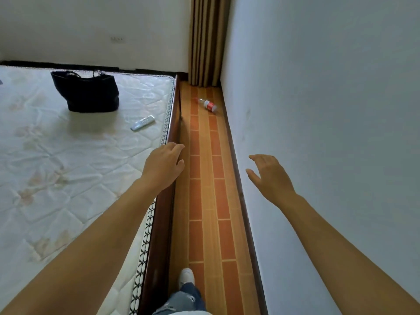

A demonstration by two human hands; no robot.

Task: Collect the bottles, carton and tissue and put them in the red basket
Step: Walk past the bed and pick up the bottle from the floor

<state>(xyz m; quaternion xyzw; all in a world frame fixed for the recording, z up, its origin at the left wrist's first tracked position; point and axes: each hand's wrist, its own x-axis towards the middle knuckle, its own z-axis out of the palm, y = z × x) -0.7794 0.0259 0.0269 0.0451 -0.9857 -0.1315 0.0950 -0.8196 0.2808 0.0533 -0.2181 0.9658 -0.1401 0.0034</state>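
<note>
A clear plastic bottle (208, 105) with a red label lies on its side on the tiled floor, far down the narrow strip between bed and wall. My left hand (164, 165) is stretched forward over the bed's wooden side rail, fingers apart, holding nothing. My right hand (270, 177) is raised in front of the right wall, fingers spread and empty. Both hands are well short of the bottle. No red basket, carton or tissue is in view.
A bare quilted mattress (56, 155) fills the left, with a black bag (87, 92) and a white remote (142, 123) on it. The dark wooden bed rail (176, 114) and the white wall (329, 110) bound the tiled aisle (211, 201). A brown curtain (208, 42) hangs at its far end.
</note>
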